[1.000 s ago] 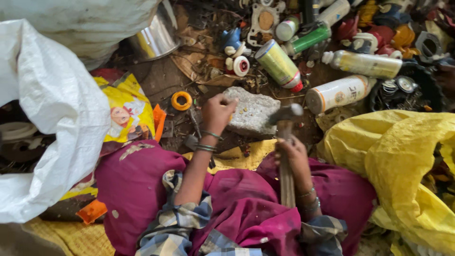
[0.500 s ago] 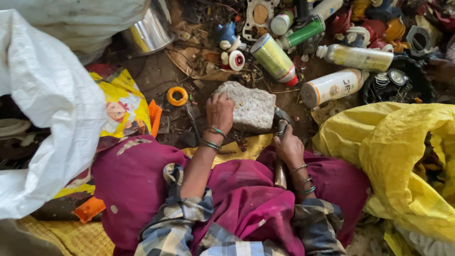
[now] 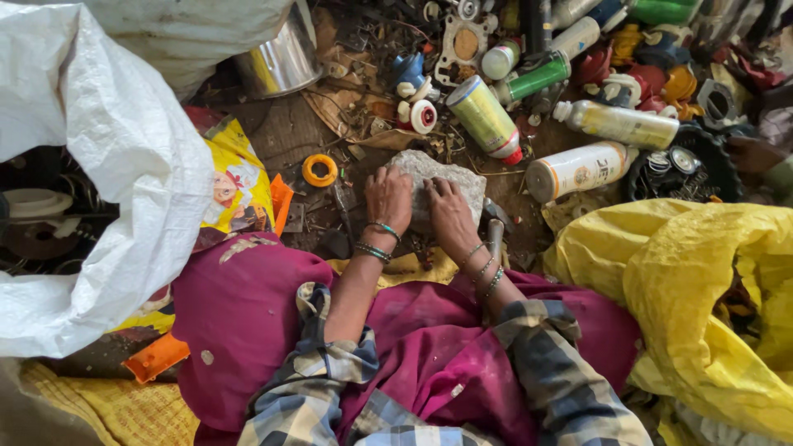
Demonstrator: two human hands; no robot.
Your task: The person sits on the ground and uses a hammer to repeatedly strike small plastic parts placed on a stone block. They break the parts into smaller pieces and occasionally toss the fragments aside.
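Observation:
A rough grey stone [image 3: 456,175] lies on the dirty ground in front of my knees. My left hand [image 3: 388,196] grips its near left edge with curled fingers. My right hand [image 3: 448,212] presses on its near side right beside the left, fingers bent over the rock. A hammer [image 3: 494,237] with a wooden handle lies loose by my right wrist. Both wrists wear bangles, and a magenta cloth [image 3: 248,322] covers my lap.
A big white sack [image 3: 99,165] stands at the left, a yellow sack [image 3: 710,306] at the right. Spray cans [image 3: 486,120] and bottles [image 3: 582,169] lie among scrap behind the stone. An orange tape ring [image 3: 319,170] and a steel pot [image 3: 277,59] are at the back left.
My right hand has let go of the hammer and moved up onto the stone beside the left hand. The hammer now lies by my right wrist.

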